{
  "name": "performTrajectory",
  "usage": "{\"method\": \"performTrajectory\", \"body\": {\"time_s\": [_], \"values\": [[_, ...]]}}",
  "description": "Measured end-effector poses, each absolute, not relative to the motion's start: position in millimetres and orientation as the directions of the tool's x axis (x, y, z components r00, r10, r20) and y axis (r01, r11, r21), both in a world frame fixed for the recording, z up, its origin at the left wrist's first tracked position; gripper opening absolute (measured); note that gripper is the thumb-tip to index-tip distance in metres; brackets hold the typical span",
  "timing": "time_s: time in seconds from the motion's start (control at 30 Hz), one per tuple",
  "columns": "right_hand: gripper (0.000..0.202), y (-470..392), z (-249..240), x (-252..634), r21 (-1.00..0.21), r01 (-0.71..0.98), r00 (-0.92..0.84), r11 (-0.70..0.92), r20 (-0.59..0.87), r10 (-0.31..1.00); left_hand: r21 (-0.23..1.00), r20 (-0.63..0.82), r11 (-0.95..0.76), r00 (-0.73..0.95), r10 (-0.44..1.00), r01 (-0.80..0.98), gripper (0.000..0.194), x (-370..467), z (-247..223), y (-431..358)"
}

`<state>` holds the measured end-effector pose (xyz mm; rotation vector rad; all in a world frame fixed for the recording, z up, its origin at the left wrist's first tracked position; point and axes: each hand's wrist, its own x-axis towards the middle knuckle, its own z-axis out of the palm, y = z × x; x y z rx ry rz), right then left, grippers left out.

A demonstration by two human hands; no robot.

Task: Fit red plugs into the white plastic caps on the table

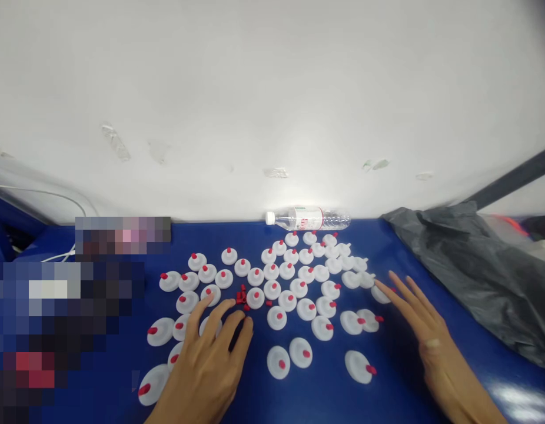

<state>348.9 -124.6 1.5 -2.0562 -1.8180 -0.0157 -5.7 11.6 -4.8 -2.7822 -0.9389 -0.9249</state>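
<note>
Blue counter (325,394): white discs with red tips (276,318) are lying spread across its middle. My left hand (210,359) is resting fingers-spread on the near-left discs, beside loose red caps (241,296). My right hand (420,321) is lying flat and empty, fingertips touching a right-edge disc. Far: a water bottle (308,218) on its side; right: a grey bag (479,265).

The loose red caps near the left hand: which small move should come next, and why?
Probably the left hand should reach forward and pinch one of the loose red caps. They lie in a small pile just past its fingertips, among the white discs, and both hands look empty, the right hand flat.
</note>
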Motion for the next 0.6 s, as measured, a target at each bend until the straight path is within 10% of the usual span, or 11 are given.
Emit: {"method": "performTrajectory", "body": {"time_s": [0.6], "values": [[0.052, -98.1, 12.2, 354.3, -0.142, 0.990, 0.038, -0.009, 0.205, 0.978, 0.034, 0.658, -0.847, 0.626, 0.418, 0.530, 0.021, -4.4, 17.9, 6.5]]}}
